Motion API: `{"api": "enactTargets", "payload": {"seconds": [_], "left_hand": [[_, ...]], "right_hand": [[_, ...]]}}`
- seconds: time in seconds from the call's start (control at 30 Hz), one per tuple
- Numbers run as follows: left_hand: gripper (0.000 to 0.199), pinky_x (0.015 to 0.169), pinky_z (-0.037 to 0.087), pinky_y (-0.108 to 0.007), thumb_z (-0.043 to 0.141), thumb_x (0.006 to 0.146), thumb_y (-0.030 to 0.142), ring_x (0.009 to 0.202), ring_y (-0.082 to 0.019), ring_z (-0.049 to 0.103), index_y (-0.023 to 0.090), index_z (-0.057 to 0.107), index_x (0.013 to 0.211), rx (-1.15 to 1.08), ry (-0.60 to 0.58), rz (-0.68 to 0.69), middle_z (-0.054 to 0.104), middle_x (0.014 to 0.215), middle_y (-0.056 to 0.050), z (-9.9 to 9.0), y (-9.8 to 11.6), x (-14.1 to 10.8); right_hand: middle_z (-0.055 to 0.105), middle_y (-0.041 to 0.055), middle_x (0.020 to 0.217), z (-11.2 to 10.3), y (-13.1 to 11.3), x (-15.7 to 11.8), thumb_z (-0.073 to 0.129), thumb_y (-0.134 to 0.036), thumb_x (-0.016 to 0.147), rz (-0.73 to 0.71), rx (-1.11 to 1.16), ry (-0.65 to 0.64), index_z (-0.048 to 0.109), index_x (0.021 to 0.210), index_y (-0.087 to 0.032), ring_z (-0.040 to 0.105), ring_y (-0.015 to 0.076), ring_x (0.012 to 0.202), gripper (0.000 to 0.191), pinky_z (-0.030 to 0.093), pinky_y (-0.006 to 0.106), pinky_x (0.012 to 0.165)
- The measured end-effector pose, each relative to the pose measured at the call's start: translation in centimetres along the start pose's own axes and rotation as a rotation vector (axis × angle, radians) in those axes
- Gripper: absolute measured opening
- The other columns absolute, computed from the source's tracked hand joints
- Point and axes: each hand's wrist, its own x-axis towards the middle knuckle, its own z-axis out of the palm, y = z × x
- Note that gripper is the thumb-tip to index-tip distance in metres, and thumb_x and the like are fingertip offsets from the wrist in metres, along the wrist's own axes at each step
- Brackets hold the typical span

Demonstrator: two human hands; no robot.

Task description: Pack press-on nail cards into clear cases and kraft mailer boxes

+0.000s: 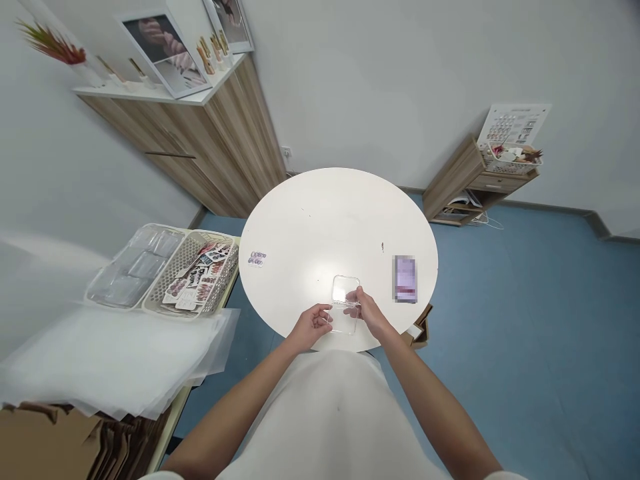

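A clear plastic hinged box (345, 319) is opened out near the front edge of the round white table (320, 220), its lid half tilted away from me. My left hand (313, 327) grips the box's left side with curled fingers. On the right, my right hand (369, 312) has its thumb near the hinge, and its fingers show through the clear plastic. Over at the table's left lies a small card of purple press-on nails (257, 259). A blurred-out purple rectangular item (405, 279) rests on the table's right side.
Left of the table, one basket (150, 277) holds clear boxes and another basket (200, 273) holds nail cards. Translucent sheets (115, 353) and brown cardboard (45, 440) lie nearer me. A cabinet (240, 127) stands behind, a small shelf unit (465, 180) at right. A cardboard box (423, 330) sits below the table's right edge.
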Motion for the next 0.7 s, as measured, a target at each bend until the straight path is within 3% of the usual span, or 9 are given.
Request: {"api": "enactTargets", "payload": {"seconds": [0.33, 0.47, 0.7], "left_hand": [[0.052, 0.07, 0.046, -0.027, 0.064, 0.066, 0.021, 0.068, -0.01, 0.057, 0.018, 0.046, 0.115, -0.023, 0.107, -0.144, 0.059, 0.085, -0.003, 0.3, -2.3, 2.1], [0.051, 0.073, 0.046, -0.028, 0.062, 0.068, 0.02, 0.071, -0.011, 0.058, 0.018, 0.047, 0.117, 0.056, 0.143, -0.181, 0.06, 0.086, -0.004, 0.3, -3.5, 3.0], [0.046, 0.076, 0.045, -0.028, 0.052, 0.074, 0.016, 0.072, -0.011, 0.055, 0.02, 0.048, 0.12, 0.35, 0.173, -0.198, 0.055, 0.097, -0.005, 0.5, -4.4, 4.4]], "right_hand": [[0.049, 0.0063, 0.106, 0.8, 6.5, -1.1, 0.044, -0.051, 0.077, -0.177, -0.188, 0.19, 0.041, 0.124, -0.022, 0.051, 0.0162, 0.086, 0.055, 0.044, 0.033, 0.076], [0.046, 0.0071, 0.105, 1.2, 7.8, -0.9, 0.045, -0.049, 0.077, -0.141, -0.27, 0.223, 0.035, 0.13, -0.023, 0.049, 0.0169, 0.086, 0.06, 0.045, 0.033, 0.077], [0.043, 0.0063, 0.1, 1.3, 7.9, 0.8, 0.04, -0.054, 0.078, -0.006, -0.39, 0.186, 0.027, 0.135, -0.022, 0.049, 0.0144, 0.074, 0.067, 0.043, 0.032, 0.081]]}}
